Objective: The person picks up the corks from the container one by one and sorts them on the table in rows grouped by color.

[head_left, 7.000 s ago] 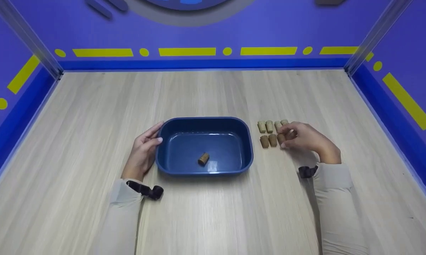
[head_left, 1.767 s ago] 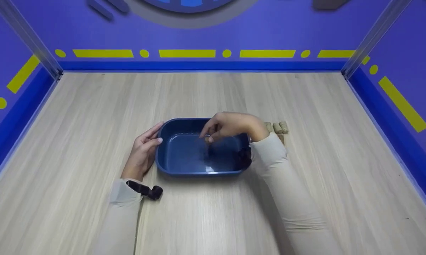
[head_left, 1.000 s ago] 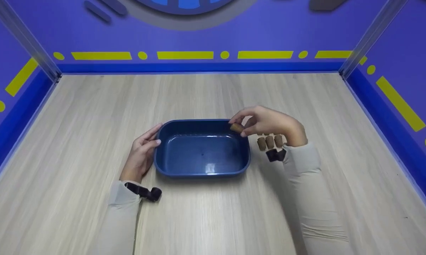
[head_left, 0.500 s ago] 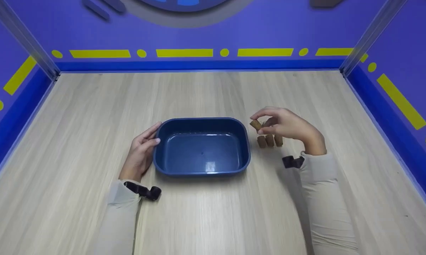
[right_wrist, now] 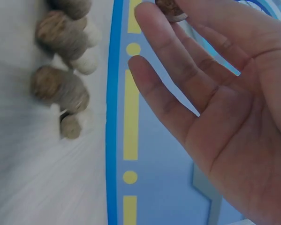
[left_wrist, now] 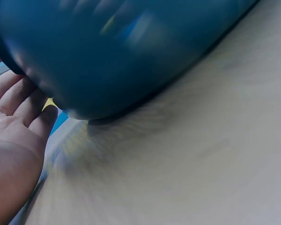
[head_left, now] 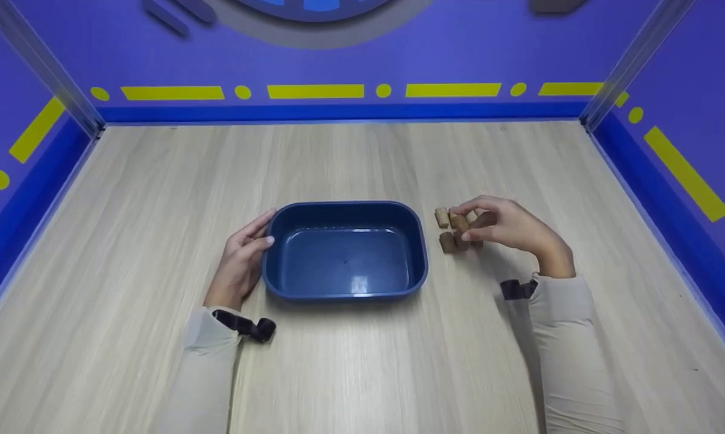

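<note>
My left hand [head_left: 240, 259] rests against the left side of a dark blue plastic bin [head_left: 314, 262]. Its fingers lie fairly straight along the outer wall, and the thumb touches near the rim. My right hand [head_left: 516, 228] pinches a brown cork [head_left: 459, 222] just right of the bin, over a small group of corks on the table. In the right wrist view the pinched cork [right_wrist: 169, 9] shows partly at the top edge. Pale corks [head_left: 441, 217] form the back row and dark corks [head_left: 447, 243] the front row; the right hand hides several of them.
The pale wooden table [head_left: 350, 367] is closed in by blue-purple panels [head_left: 314, 66] with yellow marks at the back and both sides. Black wrist cameras are strapped near both cuffs. The bin's inside shows no cork.
The cork that lay in the bin is out of it. My right hand has reached in, lifted it over the right rim and lowered it towards the group of corks. The left hand stays.
</note>
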The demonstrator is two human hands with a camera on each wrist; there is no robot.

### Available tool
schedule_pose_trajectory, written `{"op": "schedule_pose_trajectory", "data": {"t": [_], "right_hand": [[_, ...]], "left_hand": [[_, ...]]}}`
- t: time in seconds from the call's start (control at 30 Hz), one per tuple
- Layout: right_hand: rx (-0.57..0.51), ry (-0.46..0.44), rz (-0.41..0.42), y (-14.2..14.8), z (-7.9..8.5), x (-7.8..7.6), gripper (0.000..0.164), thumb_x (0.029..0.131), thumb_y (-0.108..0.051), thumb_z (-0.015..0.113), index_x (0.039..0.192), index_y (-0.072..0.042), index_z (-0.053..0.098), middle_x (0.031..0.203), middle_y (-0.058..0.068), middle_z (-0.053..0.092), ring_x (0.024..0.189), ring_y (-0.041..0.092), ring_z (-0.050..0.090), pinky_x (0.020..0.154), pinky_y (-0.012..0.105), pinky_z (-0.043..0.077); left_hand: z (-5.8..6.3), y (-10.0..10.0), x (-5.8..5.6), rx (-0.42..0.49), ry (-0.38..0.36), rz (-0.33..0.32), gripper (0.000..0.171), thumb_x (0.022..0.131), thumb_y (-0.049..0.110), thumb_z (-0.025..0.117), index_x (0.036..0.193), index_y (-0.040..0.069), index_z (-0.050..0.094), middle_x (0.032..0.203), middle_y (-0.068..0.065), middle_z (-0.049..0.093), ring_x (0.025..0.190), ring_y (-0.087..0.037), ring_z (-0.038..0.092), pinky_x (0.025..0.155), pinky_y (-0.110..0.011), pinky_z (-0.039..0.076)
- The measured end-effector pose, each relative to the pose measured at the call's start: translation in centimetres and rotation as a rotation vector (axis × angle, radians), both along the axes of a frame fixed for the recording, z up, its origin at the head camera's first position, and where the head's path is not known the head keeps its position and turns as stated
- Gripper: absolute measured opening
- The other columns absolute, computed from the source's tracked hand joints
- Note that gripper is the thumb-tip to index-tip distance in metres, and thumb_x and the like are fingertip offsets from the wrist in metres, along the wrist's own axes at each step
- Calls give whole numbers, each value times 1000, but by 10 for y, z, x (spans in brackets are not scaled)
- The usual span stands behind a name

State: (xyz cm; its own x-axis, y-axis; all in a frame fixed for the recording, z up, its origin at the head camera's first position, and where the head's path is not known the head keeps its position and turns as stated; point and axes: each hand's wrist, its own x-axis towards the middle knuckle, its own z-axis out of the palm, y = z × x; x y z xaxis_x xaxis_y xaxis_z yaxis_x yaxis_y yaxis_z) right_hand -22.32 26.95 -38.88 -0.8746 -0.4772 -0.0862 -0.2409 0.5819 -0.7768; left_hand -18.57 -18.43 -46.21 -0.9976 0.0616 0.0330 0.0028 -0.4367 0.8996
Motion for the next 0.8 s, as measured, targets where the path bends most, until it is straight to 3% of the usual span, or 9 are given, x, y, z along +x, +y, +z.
{"op": "schedule_pose_trajectory", "data": {"t": [0.2,0.37,0.5,0.8], "right_hand": [[-5,-29,-21,10,-6,3,41,86,-5,68,125,-7,61,120,16,63,84,10,69,76,20,52],[-25,-48,-39,19,-12,5,42,85,-3,68,126,-3,60,134,17,54,86,4,67,77,17,51],[7,-51,-66,26,-15,6,43,85,-7,69,127,-5,60,140,16,50,87,0,66,76,16,51],[7,-105,-113,38,-18,8,42,87,-2,63,129,-2,57,129,20,57,88,1,67,78,15,50]], "left_hand": [[0,0,0,-3,3,-4,57,85,-14,46,141,-14,35,140,-13,53,125,-8,52,103,-20,43],[1,0,0,-8,2,-8,58,85,-14,47,141,-14,33,137,-11,56,122,-7,55,101,-20,45],[2,-1,0,-12,-1,-9,58,85,-14,47,142,-14,32,136,-9,57,121,-7,55,100,-20,46],[1,-1,0,-9,1,-2,58,85,-14,46,141,-15,32,138,-12,55,122,-7,55,102,-20,44]]}}
